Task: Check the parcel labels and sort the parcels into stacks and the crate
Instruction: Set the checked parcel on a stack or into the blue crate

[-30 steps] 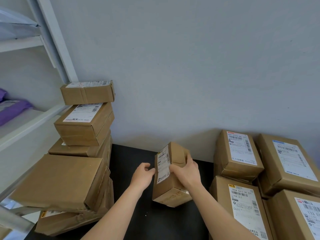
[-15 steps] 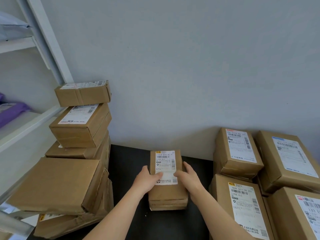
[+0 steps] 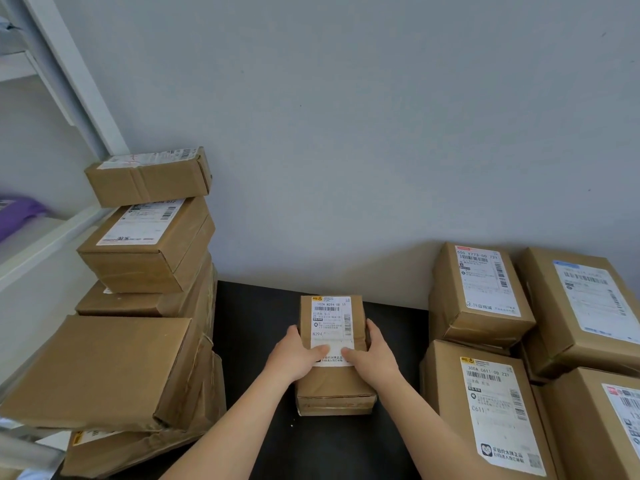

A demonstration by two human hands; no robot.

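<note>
A stack of parcels (image 3: 145,244) is standing at the left. At centre, the small parcel (image 3: 334,388) is lying flat on the black table (image 3: 256,323) with its label (image 3: 330,322) facing up. The left hand (image 3: 294,356) is gripping its left side, fingers curled round the edge, thumb lying on the label. The right hand (image 3: 375,356) is clamping the opposite side likewise. More labelled parcels (image 3: 479,292) are sitting at the right. The step in hand is probably the label check. The next move is calling for reading the code, then lifting toward the matching stack.
</note>
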